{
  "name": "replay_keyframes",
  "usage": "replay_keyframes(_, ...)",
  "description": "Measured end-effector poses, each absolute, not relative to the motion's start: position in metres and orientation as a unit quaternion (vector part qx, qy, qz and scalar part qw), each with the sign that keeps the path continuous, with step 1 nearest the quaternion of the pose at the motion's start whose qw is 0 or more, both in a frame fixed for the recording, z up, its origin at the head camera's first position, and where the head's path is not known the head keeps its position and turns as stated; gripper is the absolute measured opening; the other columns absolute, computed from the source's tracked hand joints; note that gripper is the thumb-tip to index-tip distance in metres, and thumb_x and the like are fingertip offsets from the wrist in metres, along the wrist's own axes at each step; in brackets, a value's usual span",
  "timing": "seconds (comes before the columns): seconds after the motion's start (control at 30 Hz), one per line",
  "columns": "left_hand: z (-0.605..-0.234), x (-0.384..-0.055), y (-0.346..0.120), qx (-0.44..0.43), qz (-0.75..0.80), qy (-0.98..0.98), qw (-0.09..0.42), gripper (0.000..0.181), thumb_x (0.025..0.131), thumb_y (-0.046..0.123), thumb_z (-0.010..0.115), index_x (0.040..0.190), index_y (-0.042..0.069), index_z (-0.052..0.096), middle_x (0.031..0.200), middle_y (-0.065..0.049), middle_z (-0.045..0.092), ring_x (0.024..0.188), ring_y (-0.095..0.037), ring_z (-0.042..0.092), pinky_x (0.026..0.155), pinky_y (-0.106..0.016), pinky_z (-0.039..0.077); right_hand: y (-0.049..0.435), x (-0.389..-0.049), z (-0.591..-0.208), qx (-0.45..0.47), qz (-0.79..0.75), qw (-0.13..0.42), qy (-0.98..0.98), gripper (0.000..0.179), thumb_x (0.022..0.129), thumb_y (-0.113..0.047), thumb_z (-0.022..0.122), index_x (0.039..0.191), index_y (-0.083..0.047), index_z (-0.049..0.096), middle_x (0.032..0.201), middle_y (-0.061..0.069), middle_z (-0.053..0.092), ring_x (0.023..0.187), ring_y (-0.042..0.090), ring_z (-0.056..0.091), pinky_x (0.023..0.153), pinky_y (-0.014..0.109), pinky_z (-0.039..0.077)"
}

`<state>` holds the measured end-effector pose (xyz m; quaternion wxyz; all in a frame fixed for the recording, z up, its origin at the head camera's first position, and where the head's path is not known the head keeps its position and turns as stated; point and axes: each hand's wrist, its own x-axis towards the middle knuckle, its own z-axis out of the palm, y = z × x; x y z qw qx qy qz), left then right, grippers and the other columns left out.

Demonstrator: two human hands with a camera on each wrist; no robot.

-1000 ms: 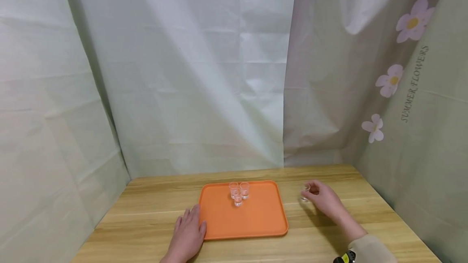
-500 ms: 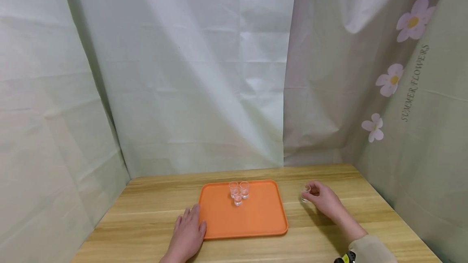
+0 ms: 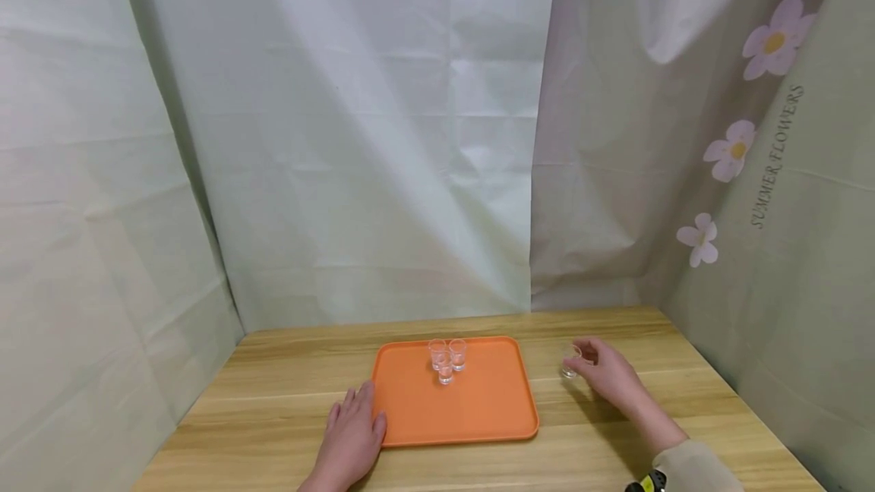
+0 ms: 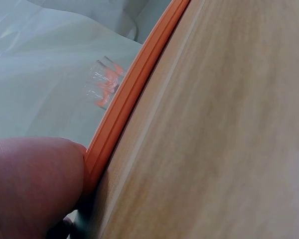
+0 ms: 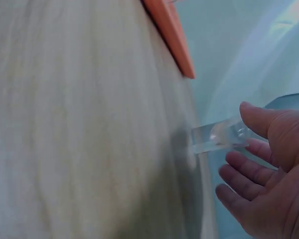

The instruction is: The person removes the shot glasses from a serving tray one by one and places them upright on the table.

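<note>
While the right hand (image 3: 611, 378) pinches it, one glass (image 5: 208, 138): clear, thick-based, upright, rim between thumb and fingers; left hand (image 3: 350, 431), fingers extended, against orange tray (image 3: 472, 416).

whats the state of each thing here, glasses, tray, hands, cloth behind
Tray: flat on the table
Three glasses: upright, bunched on the tray
Fourth glass: upright, off the tray, pinched
Left hand: fingers extended, touching the tray's edge
Right hand: pinching the fourth glass
Cloth: hanging, creased
</note>
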<state>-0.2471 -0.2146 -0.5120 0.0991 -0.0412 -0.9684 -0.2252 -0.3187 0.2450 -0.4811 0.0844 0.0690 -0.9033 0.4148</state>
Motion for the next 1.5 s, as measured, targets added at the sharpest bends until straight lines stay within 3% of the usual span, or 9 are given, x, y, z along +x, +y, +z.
replay_keyframes(0.1, -0.511, -0.246, -0.215, -0.041, -0.223, -0.969, 0.1, 0.062, 0.111, 0.021, 0.061, 0.161, -0.013, 0.044, 0.164, -0.032, 0.048, 0.156, -0.058, 0.035, 0.127, -0.076, 0.022, 0.241, -0.317, -0.473, 0.068, 0.405, 0.088, -0.908, 0.065, 0.107, -0.038, 0.074, 0.152, 0.005, 0.057, 0.154, 0.031, 0.059, 0.142, 0.054, 0.054, 0.115, 0.069, 0.046)
replay_keyframes(0.27, -0.508, -0.246, -0.214, -0.037, -0.226, -0.969, 0.095, 0.063, 0.111, 0.021, 0.06, 0.161, -0.012, 0.043, 0.165, -0.032, 0.047, 0.156, -0.057, 0.034, 0.128, -0.075, 0.02, 0.227, -0.316, -0.456, 0.083, 0.383, 0.116, -0.913, 0.065, 0.107, -0.037, 0.075, 0.154, 0.004, 0.057, 0.157, 0.032, 0.054, 0.146, 0.055, 0.048, 0.118, 0.071, 0.042)
replay_keyframes(0.43, -0.509, -0.245, -0.214, -0.034, -0.225, -0.969, 0.097, 0.063, 0.111, 0.021, 0.06, 0.161, -0.012, 0.043, 0.165, -0.031, 0.047, 0.156, -0.057, 0.034, 0.128, -0.075, 0.02, 0.207, -0.318, -0.448, 0.102, 0.391, 0.126, -0.906, 0.058, 0.107, -0.029, 0.076, 0.152, 0.003, 0.06, 0.156, 0.031, 0.055, 0.144, 0.054, 0.051, 0.117, 0.07, 0.044)
replay_keyframes(0.73, -0.51, -0.243, -0.215, -0.039, -0.227, -0.967, 0.108, 0.061, 0.11, 0.018, 0.06, 0.16, -0.013, 0.045, 0.164, -0.032, 0.049, 0.155, -0.058, 0.036, 0.127, -0.076, 0.021, 0.161, -0.326, -0.453, 0.15, 0.416, 0.106, -0.891, 0.054, 0.104, -0.028, 0.079, 0.149, -0.001, 0.065, 0.149, 0.021, 0.065, 0.141, 0.044, 0.059, 0.116, 0.065, 0.048)
replay_keyframes(1.07, -0.51, -0.24, -0.218, -0.054, -0.225, -0.965, 0.123, 0.053, 0.107, 0.002, 0.055, 0.157, -0.013, 0.048, 0.158, -0.032, 0.055, 0.151, -0.058, 0.043, 0.124, -0.076, 0.028, 0.121, -0.334, -0.466, 0.163, 0.44, 0.069, -0.88, 0.043, 0.103, -0.022, 0.081, 0.14, -0.002, 0.07, 0.139, 0.015, 0.072, 0.133, 0.039, 0.066, 0.114, 0.061, 0.052)
replay_keyframes(1.5, -0.509, -0.242, -0.218, -0.051, -0.226, -0.964, 0.13, 0.051, 0.104, -0.003, 0.056, 0.155, -0.012, 0.052, 0.153, -0.032, 0.06, 0.148, -0.058, 0.047, 0.123, -0.075, 0.032, 0.09, -0.35, -0.476, 0.189, 0.462, 0.029, -0.866, 0.043, 0.104, -0.019, 0.079, 0.139, 0.003, 0.068, 0.139, 0.02, 0.071, 0.132, 0.042, 0.066, 0.113, 0.06, 0.053)
